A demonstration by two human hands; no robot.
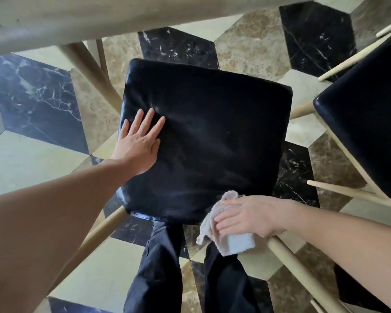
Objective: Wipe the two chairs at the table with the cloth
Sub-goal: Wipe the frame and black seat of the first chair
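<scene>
The floor [43,159] is laid in a cube pattern of black veined marble, mottled brown stone and pale cream tiles, and it fills the view beneath the furniture. Across the top runs the pale edge of the table [77,16], with its slanted light wooden legs coming down behind the seat at the upper left. In the middle of the view stands the nearer chair [212,136], seen from straight above: a dark, glossy, cushioned square seat on pale wooden legs that splay outward toward the lower left and lower right. The second chair [366,123], with the same dark seat and pale legs, stands just beside it at the right edge, only partly in view. The left hand [138,143] lies flat on the left part of the nearer seat, palm down, fingers extended and slightly spread, pressing into the cushion so that the cover dimples around the fingertips. The right hand [246,216] is at the seat's near right corner, palm down with the fingers held close together, pressing the cloth [226,229] against the edge of the seat and the top of the leg there. The cloth is a whitish, crumpled towel; part of it bunches above the fingers on the cushion, and the rest hangs loose below the hand over the seat edge. Below the seat, the person's dark trousers [158,272] show against the tiles.
</scene>
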